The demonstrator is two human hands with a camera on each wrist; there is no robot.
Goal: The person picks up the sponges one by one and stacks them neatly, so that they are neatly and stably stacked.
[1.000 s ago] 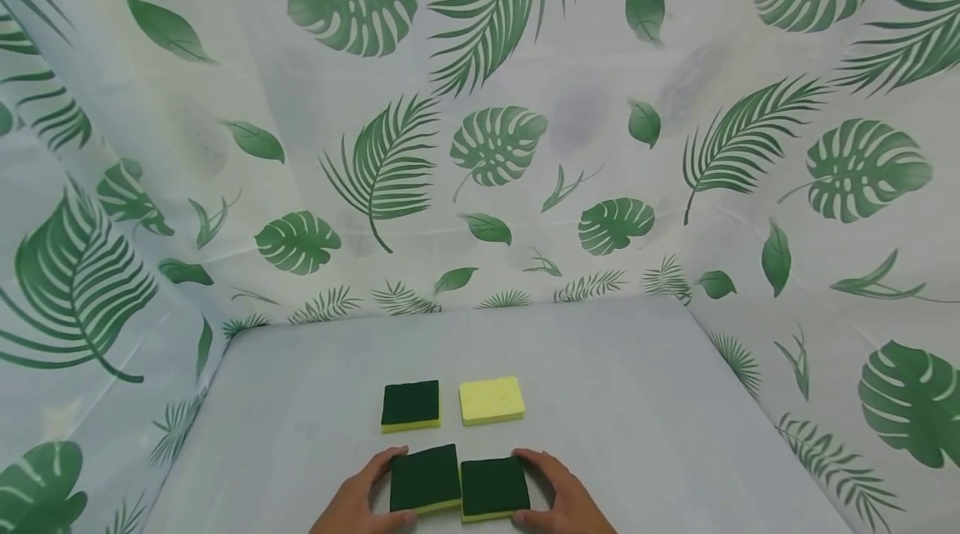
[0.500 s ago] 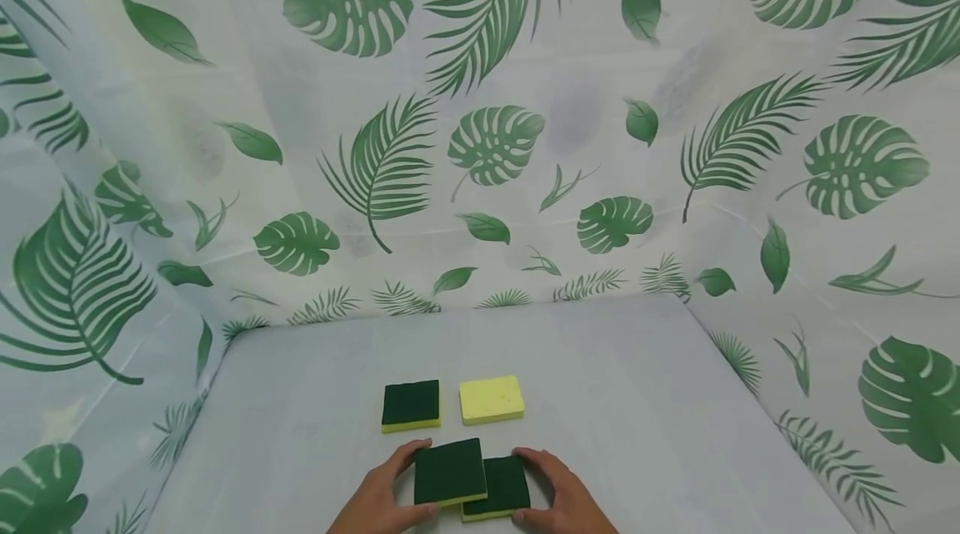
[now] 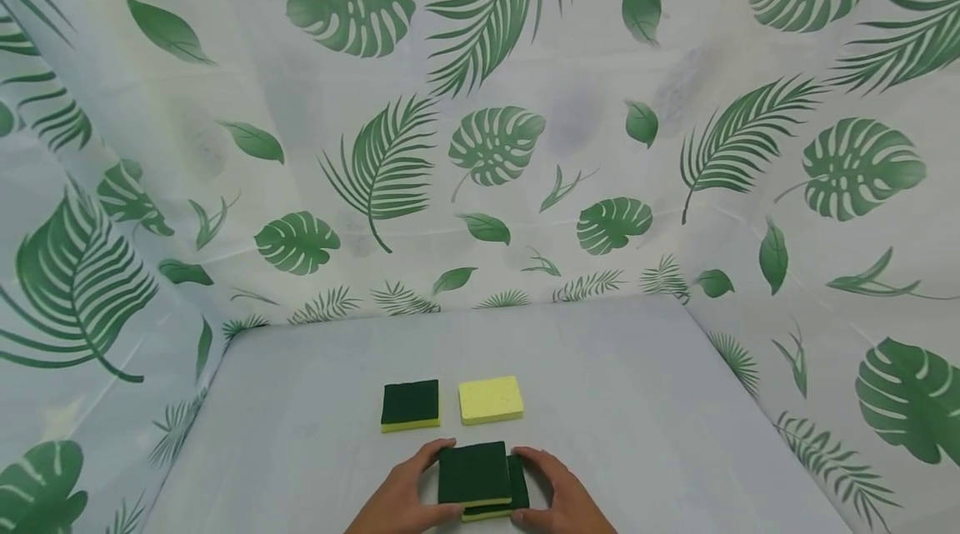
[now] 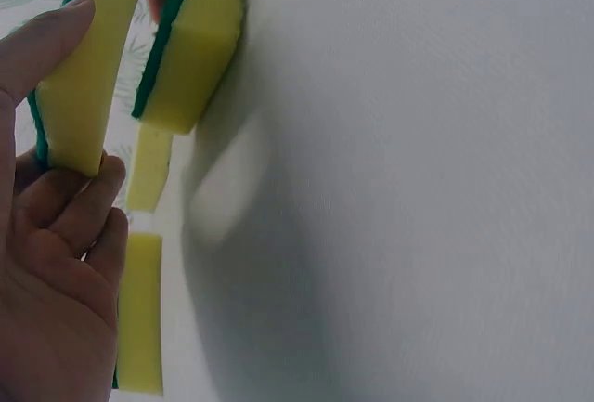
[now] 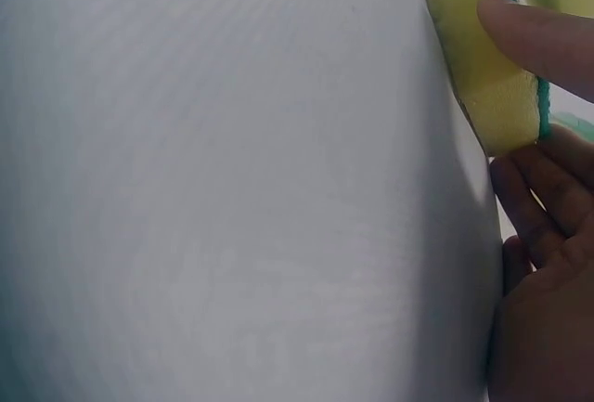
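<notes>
My left hand [image 3: 408, 494] grips a yellow sponge with a dark green scouring top [image 3: 472, 474], thumb on its near edge and fingers at the far one. That sponge hovers over a second green-topped sponge [image 3: 519, 486], covering most of it in the head view; a gap between the two shows in the left wrist view, where the raised sponge [image 4: 88, 96] is apart from the lower sponge [image 4: 190, 63]. My right hand [image 3: 564, 496] pinches the lower one by its right end. In the right wrist view this sponge [image 5: 483, 77] lies on the table, thumb against its side.
Farther back on the white table [image 3: 615, 401] lie two more sponges side by side: a green-side-up sponge [image 3: 410, 403] at left and a yellow-side-up sponge [image 3: 491, 399] at right. Leaf-printed cloth [image 3: 495, 209] walls the table at the back and both sides.
My left hand has lifted its sponge and carried it rightward, from beside the other sponge to above it. The right hand and its sponge have stayed in place.
</notes>
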